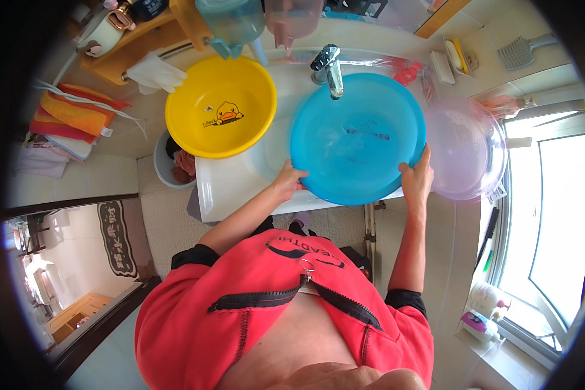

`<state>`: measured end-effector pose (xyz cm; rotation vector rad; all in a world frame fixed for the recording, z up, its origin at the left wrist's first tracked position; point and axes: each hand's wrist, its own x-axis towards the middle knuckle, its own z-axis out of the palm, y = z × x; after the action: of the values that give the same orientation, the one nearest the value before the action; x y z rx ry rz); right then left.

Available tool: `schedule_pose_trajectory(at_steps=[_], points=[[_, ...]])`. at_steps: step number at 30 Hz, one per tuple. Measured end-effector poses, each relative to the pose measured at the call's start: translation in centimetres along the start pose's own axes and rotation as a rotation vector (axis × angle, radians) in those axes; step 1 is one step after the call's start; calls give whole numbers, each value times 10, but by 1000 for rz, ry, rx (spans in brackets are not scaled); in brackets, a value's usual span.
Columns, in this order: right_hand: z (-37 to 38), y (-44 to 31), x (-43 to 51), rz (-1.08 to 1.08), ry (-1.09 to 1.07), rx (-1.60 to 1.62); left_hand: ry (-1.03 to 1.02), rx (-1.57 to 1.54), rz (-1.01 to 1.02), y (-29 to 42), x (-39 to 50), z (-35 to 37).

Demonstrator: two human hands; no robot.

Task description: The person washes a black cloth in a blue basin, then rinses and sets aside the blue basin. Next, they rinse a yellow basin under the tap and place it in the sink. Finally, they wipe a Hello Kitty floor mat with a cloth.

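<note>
A blue plastic basin is held level over the white sink, partly under the chrome faucet. My left hand grips its near left rim, and my right hand grips its right rim with the thumb on top. Something clear, perhaps water, shows faintly inside, but I cannot tell how much. To the left a yellow plastic basin with a duck print rests on the sink top. A translucent pink basin is at the right, close beside my right hand.
White gloves hang by the yellow basin, near orange towels. A grey bucket with cloths stands on the floor at the left. A soap holder and a hairbrush are on the right wall, above a bright window with bottles on its sill.
</note>
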<state>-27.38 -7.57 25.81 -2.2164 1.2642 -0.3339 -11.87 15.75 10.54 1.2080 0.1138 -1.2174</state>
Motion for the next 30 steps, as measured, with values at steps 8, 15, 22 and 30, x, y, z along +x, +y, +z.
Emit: schedule_pose_trajectory(at_steps=[8,15,22,30], points=[[-11,-90,13,-186,-8,-494,-188,-194,-98,-6,20,-6],[-4,-153,12,-318,3,-693,-246,-324,-332,-22,39,-14],[6,-191,-13,-467,188,-793,-298,-357,-418,-15,25,-2],[-1,-188,-28,-447,261,-832,-389,-300,-431,-9,11,3]])
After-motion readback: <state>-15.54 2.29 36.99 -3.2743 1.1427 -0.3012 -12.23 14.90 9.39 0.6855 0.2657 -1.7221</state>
